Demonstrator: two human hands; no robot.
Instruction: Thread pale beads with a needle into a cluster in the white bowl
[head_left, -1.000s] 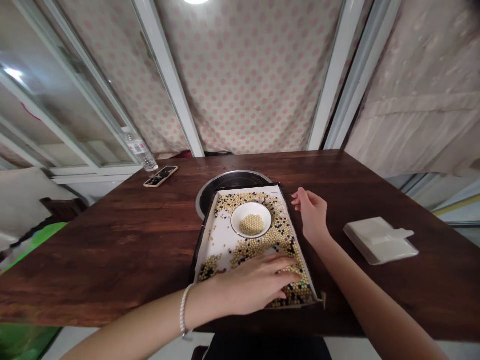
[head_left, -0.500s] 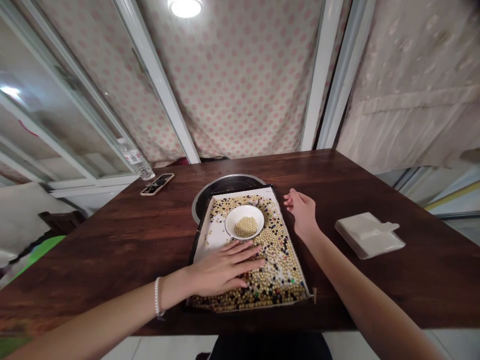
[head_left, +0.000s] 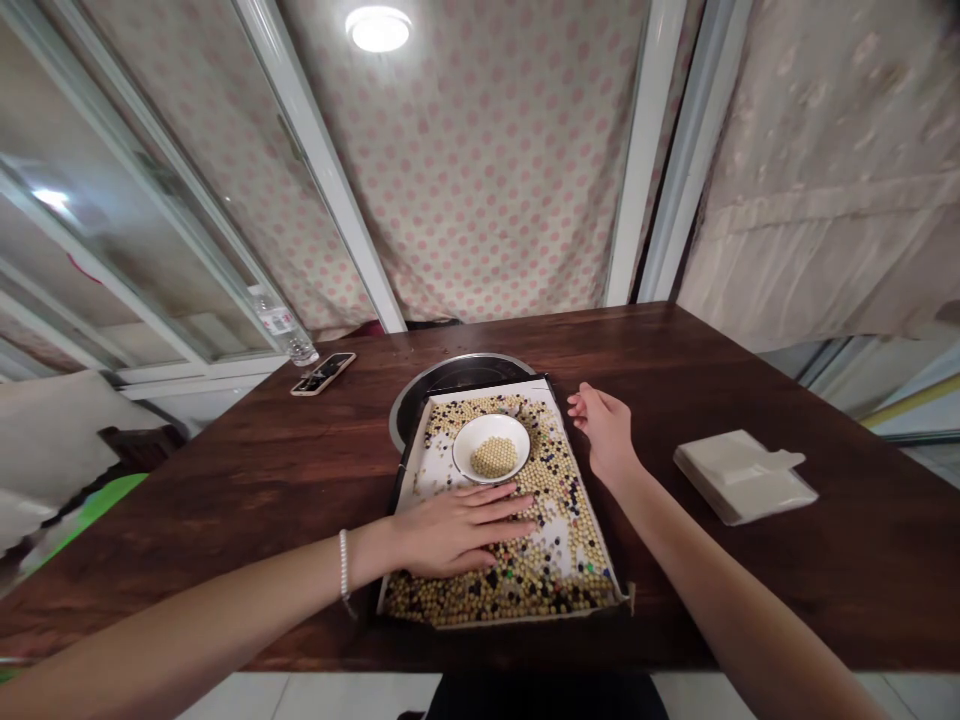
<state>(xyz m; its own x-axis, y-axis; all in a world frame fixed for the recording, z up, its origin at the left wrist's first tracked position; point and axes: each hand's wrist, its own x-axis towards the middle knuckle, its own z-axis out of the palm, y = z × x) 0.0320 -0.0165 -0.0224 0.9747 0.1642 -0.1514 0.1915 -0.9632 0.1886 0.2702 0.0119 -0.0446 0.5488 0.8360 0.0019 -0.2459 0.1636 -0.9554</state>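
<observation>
Moved: the left hand (head_left: 457,530) has swept from the tray's near right corner to the near left, just below the bowl, and has barely shifted in the last half second. The right hand (head_left: 606,432) has kept its place.
Left hand: lies flat, palm down, on the beans (head_left: 540,585), fingers (head_left: 502,500) straight and slightly apart, pointing right and gripping nothing. A bracelet (head_left: 344,565) sits on the wrist.
Right hand: rests on the table (head_left: 225,480) just beside the tray's far right edge, fingers loosely curled and apart, empty. Whether it touches the edge cannot be told.
Beans: pale ones mixed with dark and a few coloured, spread over the white-lined tray (head_left: 424,470). The sweep has left a bare patch just past the left fingertips.
Bowl: white (head_left: 466,440), standing in the far half of the tray and holding only pale beans.
Tray: its far end overlaps a round metal ring (head_left: 450,368) set in the table.
Elsewhere: a phone (head_left: 323,373) and a bottle (head_left: 283,325) at the far left, a white box (head_left: 742,475) well apart on the right.
</observation>
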